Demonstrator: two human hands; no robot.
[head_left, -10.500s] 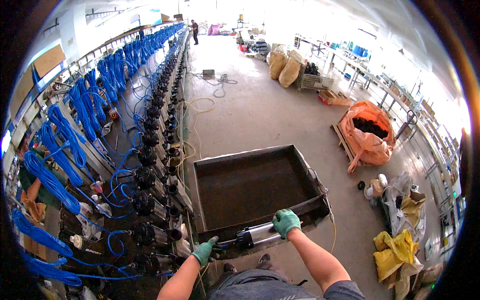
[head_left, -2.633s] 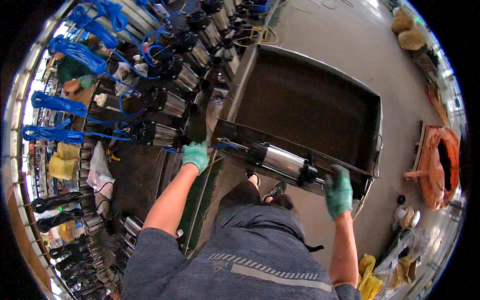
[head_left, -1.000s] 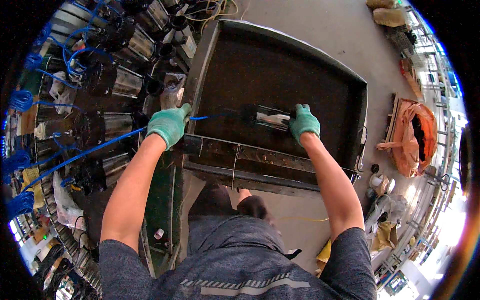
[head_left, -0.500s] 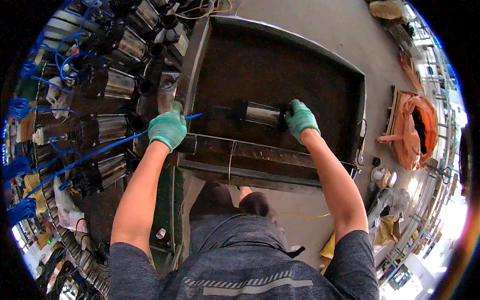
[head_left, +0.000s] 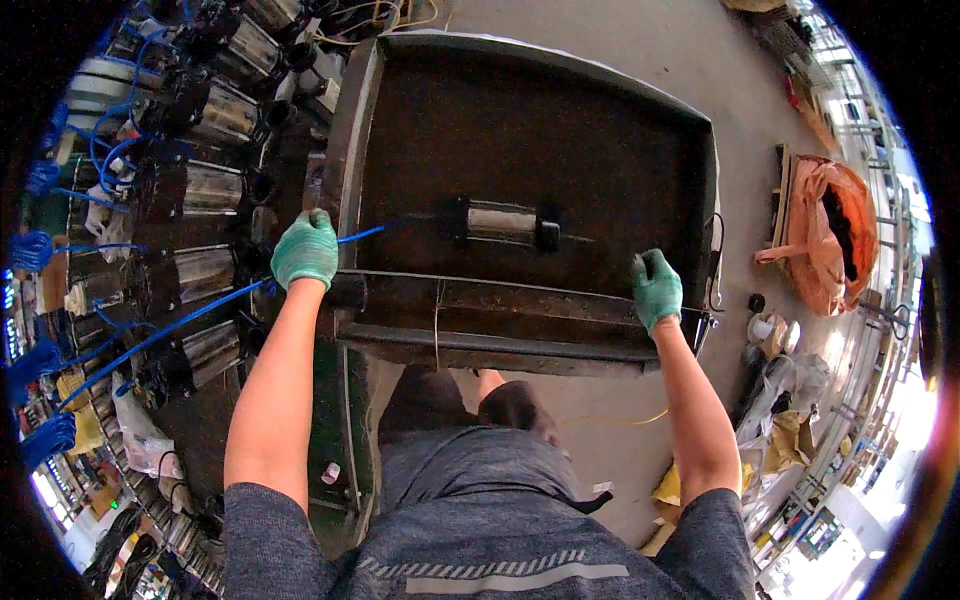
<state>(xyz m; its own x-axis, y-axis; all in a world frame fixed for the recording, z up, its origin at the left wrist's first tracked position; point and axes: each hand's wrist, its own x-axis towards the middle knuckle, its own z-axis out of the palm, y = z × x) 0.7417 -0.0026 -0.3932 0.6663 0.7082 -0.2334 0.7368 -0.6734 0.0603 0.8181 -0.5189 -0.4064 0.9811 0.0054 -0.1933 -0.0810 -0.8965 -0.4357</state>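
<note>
On the grey floor [head_left: 650, 50] stand one dark tank [head_left: 704, 190] and one orange sack [head_left: 818, 245]. The left hand [head_left: 306, 252] closes round one blue cable [head_left: 360, 235]; the right hand [head_left: 656, 288], loosely curled, holds nothing visible. One metal motor [head_left: 502, 224] lies in the tank, between both hands, touching neither.

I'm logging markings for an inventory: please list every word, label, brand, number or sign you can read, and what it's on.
No text can be read here.
Metal cylinder in the dark tray: no lettering can be made out.
Grey shirt: pale stripes and a band, no readable words.
Small pale piece, lower left: too small to tell.
</note>
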